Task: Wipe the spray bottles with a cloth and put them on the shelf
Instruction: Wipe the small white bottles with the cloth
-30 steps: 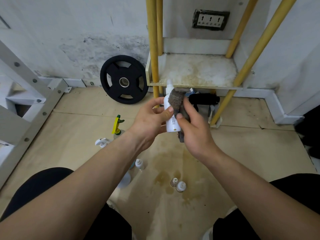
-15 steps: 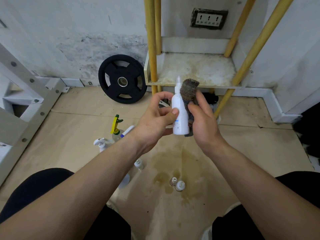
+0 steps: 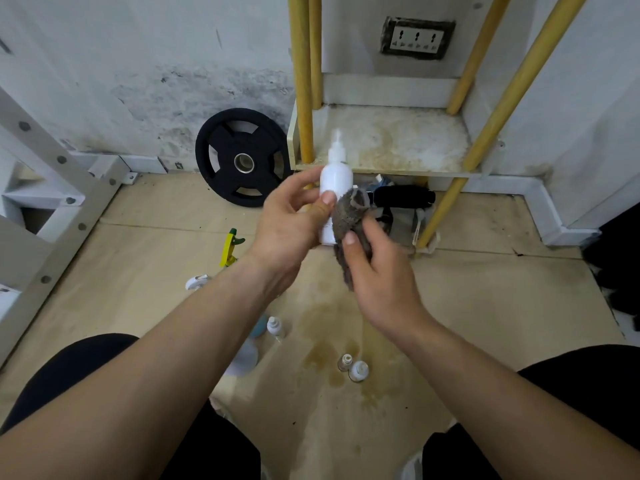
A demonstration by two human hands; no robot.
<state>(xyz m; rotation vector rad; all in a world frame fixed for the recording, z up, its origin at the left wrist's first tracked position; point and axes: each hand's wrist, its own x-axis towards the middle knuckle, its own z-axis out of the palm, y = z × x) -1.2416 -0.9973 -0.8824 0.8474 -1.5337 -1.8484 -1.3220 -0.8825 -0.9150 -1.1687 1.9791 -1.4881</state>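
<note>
The white spray bottle (image 3: 335, 183) is held upright in the air, in front of the low shelf (image 3: 391, 140) at 12 o'clock. The left hand (image 3: 292, 223) grips its body from the 9 o'clock side, so the nozzle end is free. The right hand (image 3: 377, 268) pinches a grey cloth (image 3: 348, 216) and presses it on the bottle's 3 o'clock side, I think to rub the wall. On the floor wait a yellow trigger sprayer (image 3: 230, 247) at 8 o'clock and two small bottles (image 3: 353, 367) at 6 o'clock.

Blk weight plate (image 3: 221, 157) leans on wall (image 3: 138, 64), socket (image 3: 417, 39) higher to rt.
</note>
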